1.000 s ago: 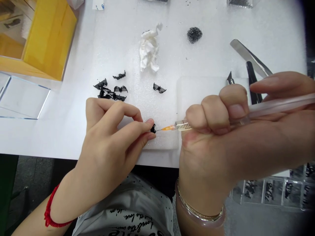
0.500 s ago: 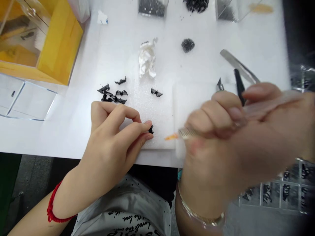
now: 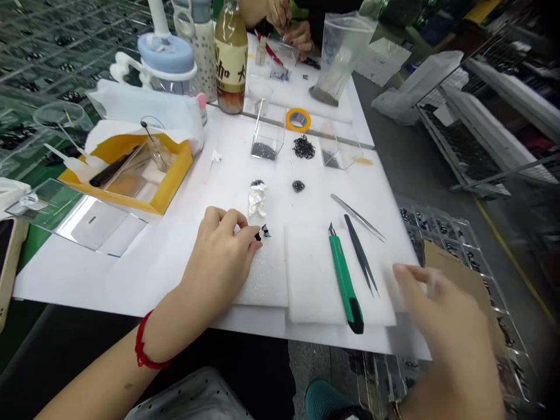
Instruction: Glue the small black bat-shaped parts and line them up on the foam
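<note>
My left hand [image 3: 223, 252] rests on the white foam sheet [image 3: 306, 280], thumb and forefinger pinched on a tiny black plastic part [image 3: 258, 236]. A second small black part [image 3: 266, 232] lies right beside it. My right hand [image 3: 446, 332] hovers blurred at the lower right, past the foam's edge and well apart from the part. Something translucent [image 3: 431, 280] shows near its fingers, but I cannot make out whether it is held. A green utility knife [image 3: 345, 286] and black tweezers [image 3: 361, 254] lie between my two hands.
Silver tweezers [image 3: 356, 217], a crumpled tissue [image 3: 257, 199], heaps of black parts [image 3: 304, 147], clear boxes [image 3: 266, 137], a yellow tape roll [image 3: 298, 119], a bottle [image 3: 230, 55] and a yellow tray [image 3: 131, 169] lie farther back. Another person's hands [image 3: 293, 29] work at the far end. A compartment tray [image 3: 441, 233] sits on the right.
The view has lifted and widened. My right hand, which held a syringe to the black part, has pulled away to the lower right. My left hand still pinches the part.
</note>
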### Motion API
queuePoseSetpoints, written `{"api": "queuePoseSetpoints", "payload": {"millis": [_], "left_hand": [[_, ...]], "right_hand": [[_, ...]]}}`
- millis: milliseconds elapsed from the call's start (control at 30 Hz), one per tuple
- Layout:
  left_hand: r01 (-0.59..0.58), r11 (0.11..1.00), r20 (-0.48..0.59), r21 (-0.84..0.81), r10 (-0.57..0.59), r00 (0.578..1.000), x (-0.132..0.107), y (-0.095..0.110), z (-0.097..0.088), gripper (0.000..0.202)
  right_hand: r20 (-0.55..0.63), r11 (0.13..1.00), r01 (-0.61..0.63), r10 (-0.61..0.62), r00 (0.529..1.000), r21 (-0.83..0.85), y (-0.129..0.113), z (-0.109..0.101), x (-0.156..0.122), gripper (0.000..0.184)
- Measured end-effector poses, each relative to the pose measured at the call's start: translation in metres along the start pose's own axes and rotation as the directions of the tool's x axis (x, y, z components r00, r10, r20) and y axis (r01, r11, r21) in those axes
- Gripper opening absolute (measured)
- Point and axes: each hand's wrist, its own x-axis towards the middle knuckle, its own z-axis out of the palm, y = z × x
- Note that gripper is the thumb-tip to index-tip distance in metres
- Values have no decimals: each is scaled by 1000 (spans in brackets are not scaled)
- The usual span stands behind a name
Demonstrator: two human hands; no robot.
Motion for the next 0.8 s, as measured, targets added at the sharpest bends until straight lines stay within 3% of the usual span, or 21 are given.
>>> {"api": "queuePoseSetpoints", "payload": {"millis": [133,267,400,633,800], "left_hand": [[30,999,-75,21,-29,997,-16,-15,-17,28],[11,998,33,54,-12,999,-29,-33,-31,22],[-1,999,69,53,-2,998,-28,-39,-30,25],[-14,1000,77,18,12,997,-31,-47,-27,22],[17,999,63,45,-20,998,-44,-58,-32,20]], "right_hand": [[51,999,-41,43,998,-34,6,9,5,66],[117,995,-89,95,989,-50,16,8,20,81],[172,993,-93,104,980,-70,15,6,19,76],[169,991,-117,126,978,-60,11,11,-23,78],[161,990,-119,129,978,-72,6,14,-22,66]]}}
